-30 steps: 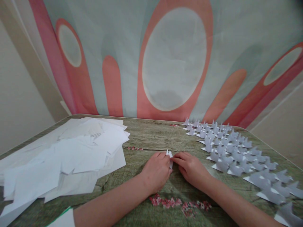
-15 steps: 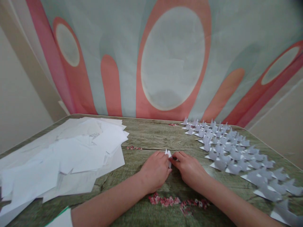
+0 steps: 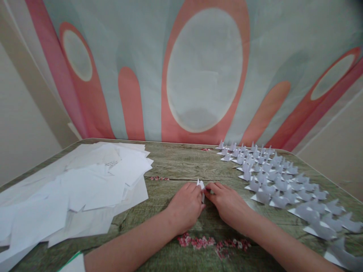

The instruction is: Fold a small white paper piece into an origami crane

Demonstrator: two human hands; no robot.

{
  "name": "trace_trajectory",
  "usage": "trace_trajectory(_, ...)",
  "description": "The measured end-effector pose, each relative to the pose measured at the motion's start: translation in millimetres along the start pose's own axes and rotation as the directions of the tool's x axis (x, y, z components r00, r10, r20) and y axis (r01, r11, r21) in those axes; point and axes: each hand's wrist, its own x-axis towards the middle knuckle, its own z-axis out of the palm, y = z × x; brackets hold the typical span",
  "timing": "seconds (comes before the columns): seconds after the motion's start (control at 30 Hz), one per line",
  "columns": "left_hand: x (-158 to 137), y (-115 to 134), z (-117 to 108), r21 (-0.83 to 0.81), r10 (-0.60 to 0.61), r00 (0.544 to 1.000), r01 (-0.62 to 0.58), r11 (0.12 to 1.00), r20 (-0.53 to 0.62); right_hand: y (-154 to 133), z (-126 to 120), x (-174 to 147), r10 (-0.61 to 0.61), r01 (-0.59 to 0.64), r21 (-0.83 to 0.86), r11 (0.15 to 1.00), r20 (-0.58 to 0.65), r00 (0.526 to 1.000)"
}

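Between my two hands, low over the middle of the table, is a small piece of folded white paper (image 3: 201, 185) with pointed tips sticking up. My left hand (image 3: 186, 204) wraps round its left side, the fingers closed and covering much of it. From the other side, my right hand (image 3: 222, 196) pinches its right edge between thumb and fingertips. The lower part of the paper is mostly hidden by the fingers.
A loose, spread pile of white paper sheets (image 3: 96, 185) covers the table's left side. Rows of folded white paper figures (image 3: 262, 194) stand along the right. The wood-patterned tabletop (image 3: 181, 160) carries printed pink flowers and meets a patterned backdrop (image 3: 153, 102) behind.
The view has shifted very slightly. Both hands keep nearly the same place and hold on the folded paper.
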Motion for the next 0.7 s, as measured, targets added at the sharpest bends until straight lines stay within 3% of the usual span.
trace_trajectory(0.4,4,-25,-4,-0.146,0.027,0.999,-0.033,0.989,-0.041,-2,-7,-1,0.006,-0.005,-0.020,1.000,0.041,0.999)
trace_trajectory(0.7,4,-16,-4,-0.062,0.061,0.998,-0.063,0.996,-0.031,-1,-1,0,0.028,-0.028,0.038,0.999,0.011,1.000)
